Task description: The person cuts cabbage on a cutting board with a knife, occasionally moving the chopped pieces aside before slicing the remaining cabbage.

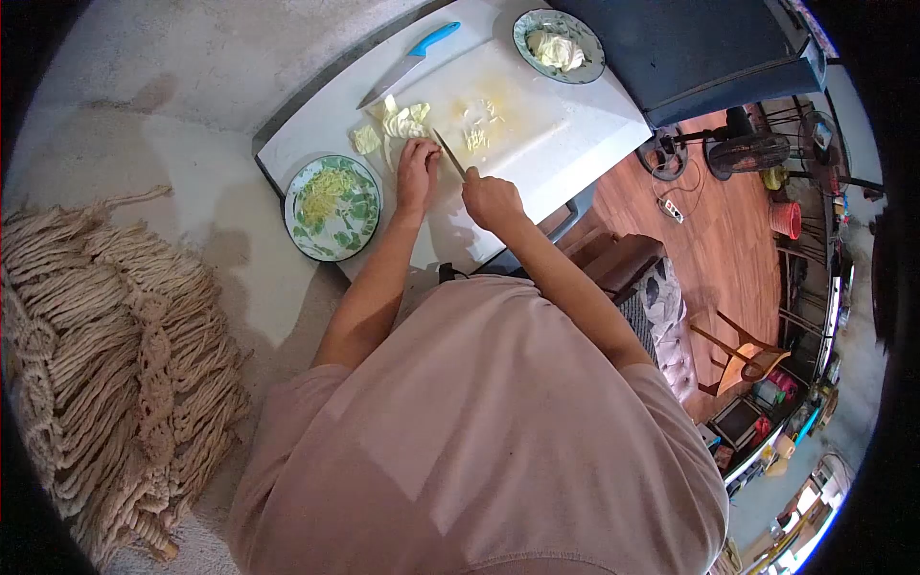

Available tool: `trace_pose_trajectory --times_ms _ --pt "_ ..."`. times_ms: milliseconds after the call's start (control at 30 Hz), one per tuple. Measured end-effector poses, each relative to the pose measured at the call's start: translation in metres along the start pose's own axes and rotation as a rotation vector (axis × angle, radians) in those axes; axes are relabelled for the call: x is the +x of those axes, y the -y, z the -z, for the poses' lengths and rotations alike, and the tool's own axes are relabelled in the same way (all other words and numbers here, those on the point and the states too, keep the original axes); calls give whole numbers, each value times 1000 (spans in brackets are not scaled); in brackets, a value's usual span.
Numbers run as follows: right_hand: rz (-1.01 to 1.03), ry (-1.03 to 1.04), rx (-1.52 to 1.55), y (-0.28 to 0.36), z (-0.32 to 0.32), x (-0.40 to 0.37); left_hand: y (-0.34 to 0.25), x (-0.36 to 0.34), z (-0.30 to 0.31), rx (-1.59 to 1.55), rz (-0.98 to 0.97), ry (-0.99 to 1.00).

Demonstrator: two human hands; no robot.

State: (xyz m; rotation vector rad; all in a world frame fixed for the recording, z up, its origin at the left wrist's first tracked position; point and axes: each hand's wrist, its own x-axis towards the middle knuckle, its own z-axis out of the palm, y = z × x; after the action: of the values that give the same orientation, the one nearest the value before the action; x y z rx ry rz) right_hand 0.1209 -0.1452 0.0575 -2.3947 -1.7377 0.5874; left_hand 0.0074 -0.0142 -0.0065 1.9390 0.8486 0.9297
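Pink-shirted shoulders (479, 431) fill the foreground; beyond them the right hand (491, 196) is clenched round a knife (448, 153), slicing cabbage pieces (401, 123) that the left hand (418, 168) pins with curled fingers mid cutting board (575, 125). Partway through, I'd say: shreds (326, 192) already heap the plate (290, 209) at the board's near-left corner, while leaves (556, 50) wait in the bowl (520, 34) at its far edge and a blue-handled knife (412, 62) lies idle far-left.

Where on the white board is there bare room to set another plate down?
Bare board lies between the bowl and the right hand. A narrower strip sits between the blue knife and the plate. It is crowded around the left hand, cabbage and cutting knife.
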Motion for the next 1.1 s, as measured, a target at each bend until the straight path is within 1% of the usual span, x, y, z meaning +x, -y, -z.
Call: trace_pose_trajectory --times_ms 67,167,200,267,567,700,767,800,900,967,1033,1067,1100 --pt "11 -2 -7 1 1 -1 -1 0 3 78 -12 62" --pt "-21 54 -20 4 5 1 -6 1 5 102 -3 71" --pt "-20 58 -17 4 6 2 -6 1 5 102 -1 70" --pt "-20 67 -13 3 5 2 -5 1 3 52 62 52" --pt "15 28 -43 -3 -2 4 -3 0 2 61 75 50" --pt "17 98 -96 2 -4 7 0 2 -1 54 91 56" --pt "38 118 -93 13 -10 9 1 -1 1 120 18 30" --pt "17 122 -80 16 -11 18 -2 0 4 117 9 40" --pt "-12 82 -76 4 -9 29 -7 4 5 142 7 64" --pt "-15 56 -73 -6 -7 27 3 5 -1 156 5 59" --pt "-63 31 -54 -13 -4 22 3 3 -2 130 23 26" --pt "-55 33 -61 -15 -4 20 4 1 -2 128 26 17" --pt "-57 44 -33 -17 -1 19 3 2 -1 63 52 21"
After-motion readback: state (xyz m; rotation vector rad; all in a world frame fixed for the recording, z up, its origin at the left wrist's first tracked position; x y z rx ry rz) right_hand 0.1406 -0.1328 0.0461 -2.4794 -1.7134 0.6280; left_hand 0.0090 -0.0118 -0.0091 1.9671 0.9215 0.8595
